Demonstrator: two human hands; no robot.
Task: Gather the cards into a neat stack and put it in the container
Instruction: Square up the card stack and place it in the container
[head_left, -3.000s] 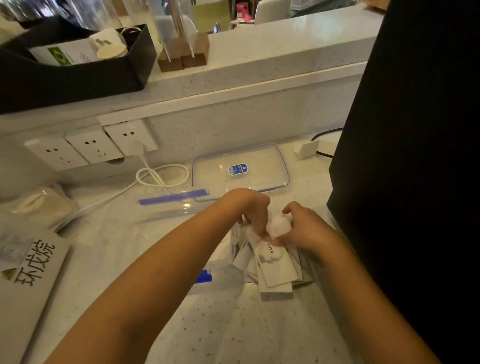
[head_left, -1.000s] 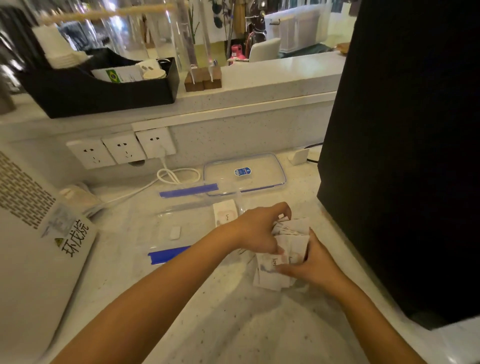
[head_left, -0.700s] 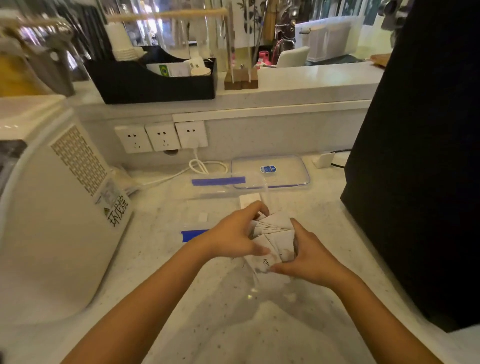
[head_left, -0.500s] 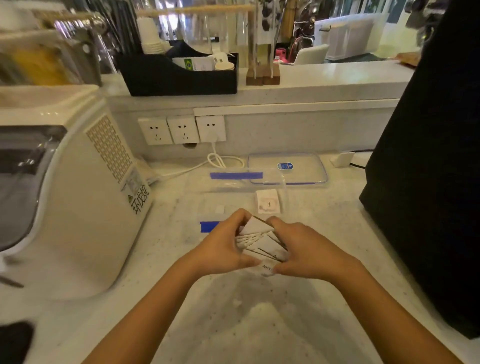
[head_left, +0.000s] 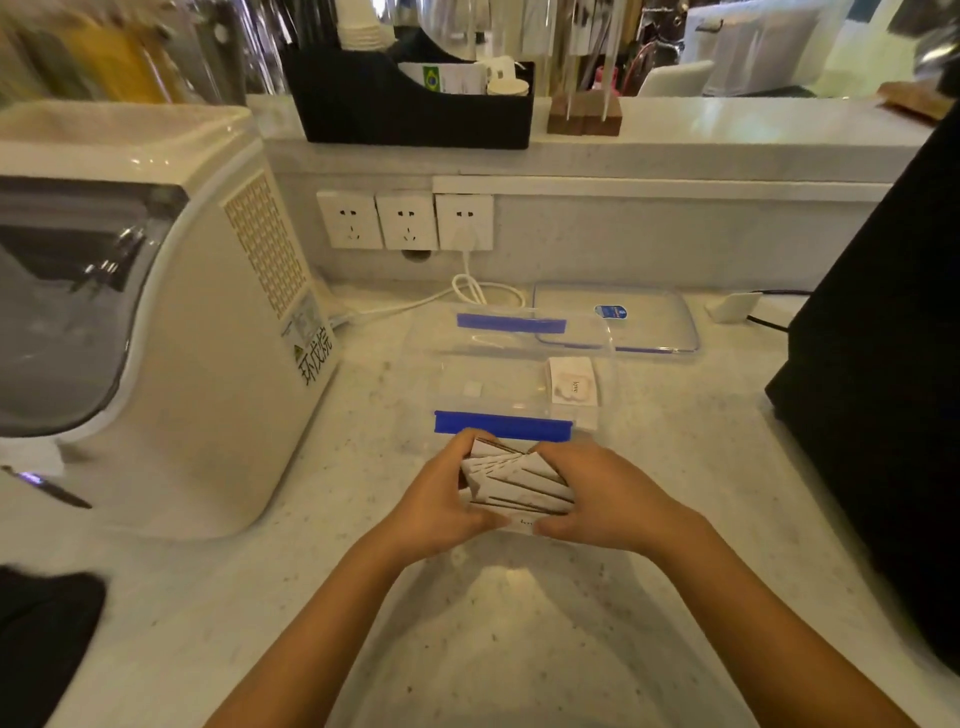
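A loose, fanned bundle of white cards (head_left: 511, 483) is squeezed between my left hand (head_left: 441, 501) and my right hand (head_left: 597, 493), just above the counter. The cards are askew, their edges not lined up. Right behind my hands stands a clear plastic container (head_left: 488, 382) with blue clips on its near and far rims. One single card (head_left: 571, 381) with a pale heart print lies in the container's right end. The container's clear lid (head_left: 623, 317) lies flat behind it to the right.
A big white appliance (head_left: 156, 322) fills the left side. A tall black box (head_left: 893, 332) blocks the right. White sockets (head_left: 405, 221) and a coiled white cable (head_left: 483, 293) sit at the back wall. A black caddy (head_left: 410, 106) stands on the raised ledge.
My hands have lifted the cards off the counter and pressed them together from both sides. The view has swung left, so the white appliance now shows.
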